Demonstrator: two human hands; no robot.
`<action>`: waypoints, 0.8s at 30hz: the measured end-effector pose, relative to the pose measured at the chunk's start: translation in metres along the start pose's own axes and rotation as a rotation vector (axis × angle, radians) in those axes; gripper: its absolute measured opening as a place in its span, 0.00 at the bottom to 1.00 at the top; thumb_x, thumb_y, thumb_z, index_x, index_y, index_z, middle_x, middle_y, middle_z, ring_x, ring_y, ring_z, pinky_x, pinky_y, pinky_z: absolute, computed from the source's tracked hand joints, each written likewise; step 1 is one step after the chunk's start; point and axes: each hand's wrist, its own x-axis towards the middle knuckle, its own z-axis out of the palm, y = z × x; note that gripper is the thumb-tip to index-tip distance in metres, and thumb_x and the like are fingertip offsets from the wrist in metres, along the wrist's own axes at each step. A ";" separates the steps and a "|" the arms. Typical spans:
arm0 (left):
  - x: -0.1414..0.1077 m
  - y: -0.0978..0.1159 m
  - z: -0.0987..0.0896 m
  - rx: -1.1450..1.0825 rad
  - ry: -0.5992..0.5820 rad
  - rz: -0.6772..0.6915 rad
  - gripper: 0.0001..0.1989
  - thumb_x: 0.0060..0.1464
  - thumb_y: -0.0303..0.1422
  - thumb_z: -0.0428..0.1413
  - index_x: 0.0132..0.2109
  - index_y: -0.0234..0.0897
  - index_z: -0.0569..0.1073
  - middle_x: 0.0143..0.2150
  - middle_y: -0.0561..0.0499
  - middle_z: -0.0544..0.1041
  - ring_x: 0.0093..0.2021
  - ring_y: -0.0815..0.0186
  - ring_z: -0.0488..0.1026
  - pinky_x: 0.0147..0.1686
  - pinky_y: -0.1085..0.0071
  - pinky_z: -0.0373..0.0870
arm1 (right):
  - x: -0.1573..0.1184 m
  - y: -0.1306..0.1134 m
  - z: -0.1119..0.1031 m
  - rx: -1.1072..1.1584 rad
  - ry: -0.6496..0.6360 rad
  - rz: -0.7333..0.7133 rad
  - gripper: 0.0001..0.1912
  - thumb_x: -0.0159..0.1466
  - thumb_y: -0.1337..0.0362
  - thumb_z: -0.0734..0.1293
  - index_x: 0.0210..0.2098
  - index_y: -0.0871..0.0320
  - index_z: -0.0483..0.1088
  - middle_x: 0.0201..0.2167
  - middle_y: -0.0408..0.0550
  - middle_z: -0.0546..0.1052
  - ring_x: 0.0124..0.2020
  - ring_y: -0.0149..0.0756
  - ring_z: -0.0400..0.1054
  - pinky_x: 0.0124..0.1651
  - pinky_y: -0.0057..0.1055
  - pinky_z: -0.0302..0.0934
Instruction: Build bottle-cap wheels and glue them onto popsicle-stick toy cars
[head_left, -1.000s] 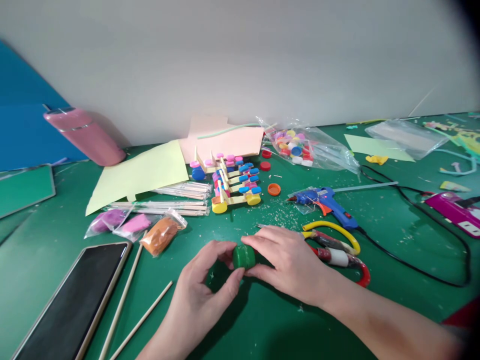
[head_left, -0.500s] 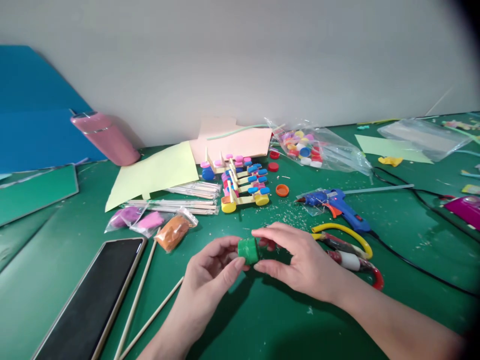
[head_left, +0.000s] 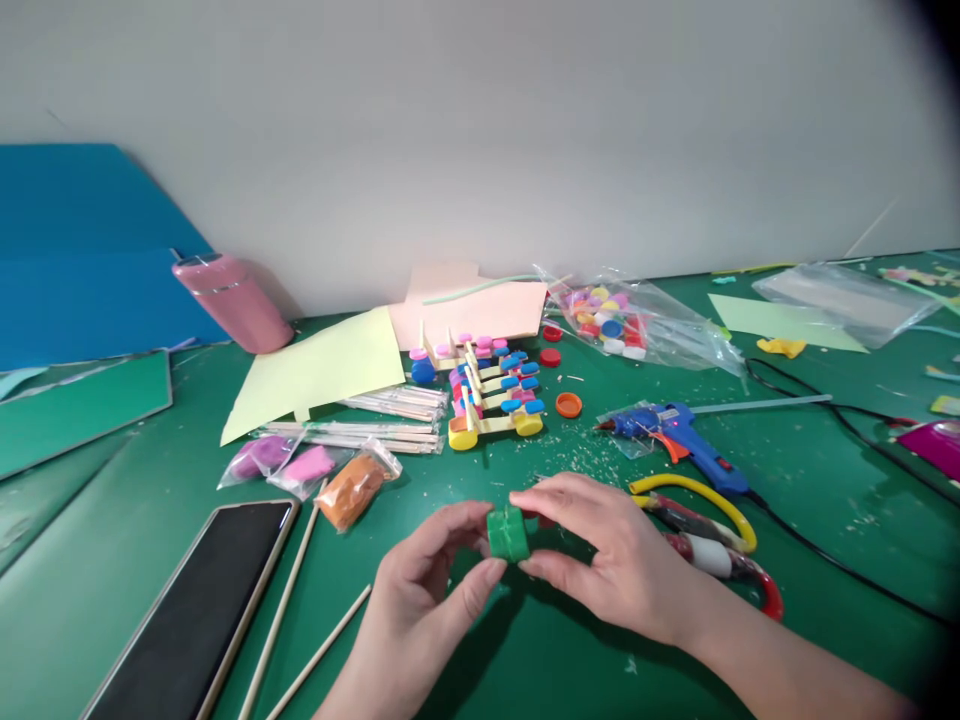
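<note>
Between my fingertips, above the green tabletop, is a pair of green bottle caps [head_left: 508, 534] set mouth to mouth, with a rough seam where they meet. My left hand [head_left: 427, 590] grips the caps' left side with thumb and fingers. On the other side, my right hand [head_left: 600, 550] pinches the right edge between thumb and index finger. The inside of the caps is hidden. Just beyond my hands stand several small wheeled models [head_left: 495, 425] made of wooden sticks and coloured caps. A loose orange cap [head_left: 568, 405] lies to their right.
A blue glue gun [head_left: 694, 440] lies at right, its black cord trailing over the table. Nearer are cutting pliers [head_left: 709, 553]. At left are a phone [head_left: 195, 610], wooden sticks [head_left: 289, 610] and bagged orange clay [head_left: 351, 492]. A pink bottle [head_left: 238, 305] and a bag of caps [head_left: 619, 320] stand behind.
My right fingers have closed in onto the caps, which are turned slightly so the seam shows more upright. The whole view has shifted a little, with the table lower in it.
</note>
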 end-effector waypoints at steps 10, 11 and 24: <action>-0.001 -0.007 -0.002 0.145 0.015 0.224 0.18 0.44 0.24 0.59 0.43 0.46 0.73 0.38 0.55 0.77 0.38 0.68 0.74 0.38 0.78 0.71 | 0.000 0.004 -0.001 -0.059 0.005 -0.095 0.19 0.60 0.64 0.64 0.51 0.56 0.63 0.43 0.48 0.71 0.43 0.35 0.65 0.44 0.31 0.61; 0.000 -0.008 -0.002 0.155 0.012 0.241 0.18 0.44 0.24 0.59 0.44 0.47 0.72 0.38 0.55 0.77 0.38 0.68 0.74 0.38 0.78 0.71 | 0.000 0.004 -0.001 -0.063 0.010 -0.108 0.19 0.60 0.64 0.64 0.51 0.56 0.64 0.43 0.49 0.71 0.43 0.35 0.64 0.44 0.31 0.61; -0.003 -0.010 -0.002 0.386 0.043 0.419 0.21 0.46 0.24 0.57 0.48 0.48 0.67 0.40 0.56 0.75 0.40 0.70 0.73 0.40 0.78 0.70 | 0.000 0.002 -0.002 0.015 -0.011 -0.067 0.19 0.60 0.67 0.64 0.52 0.54 0.62 0.45 0.47 0.69 0.45 0.33 0.62 0.47 0.29 0.59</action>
